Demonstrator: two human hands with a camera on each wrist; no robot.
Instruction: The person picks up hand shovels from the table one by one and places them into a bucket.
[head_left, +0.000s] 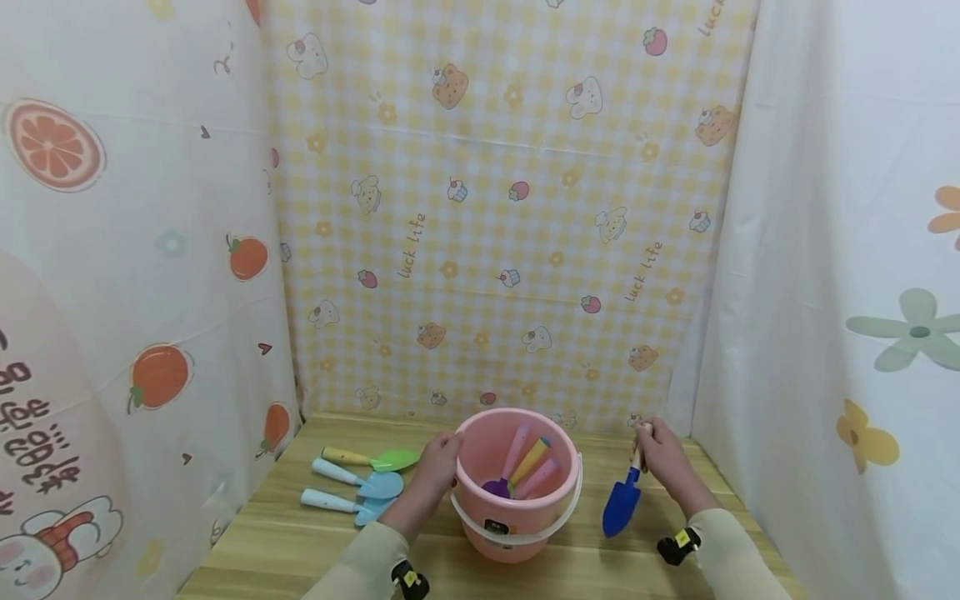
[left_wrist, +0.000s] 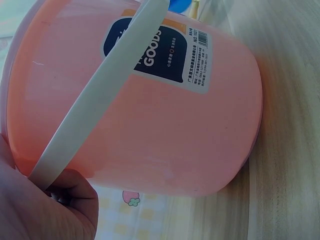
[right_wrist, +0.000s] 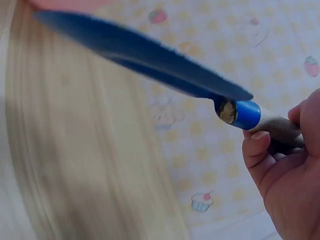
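A pink bucket (head_left: pixel 540 512) stands on the wooden table, its white carrying handle (left_wrist: pixel 100 90) hanging down the front over a dark label. At the left of its rim my left hand (head_left: pixel 437 467) holds on, the thumb over the edge; the left wrist view shows curled fingers beside the handle's end. Inside the bucket lie small shovels with a yellow handle (head_left: pixel 531 460), pink handles and a purple blade (head_left: pixel 496 487). To the right, my right hand (head_left: pixel 666 454) grips the wooden handle of a blue trowel (head_left: pixel 621 507), whose blade points down in the head view.
Left of the bucket lie a green shovel (head_left: pixel 393 460) with a yellow handle and two light blue shovels (head_left: pixel 382 484) with pale handles, partly overlapping. Patterned cloth walls (head_left: pixel 495 233) enclose the table (head_left: pixel 262 533) at the back and on both sides.
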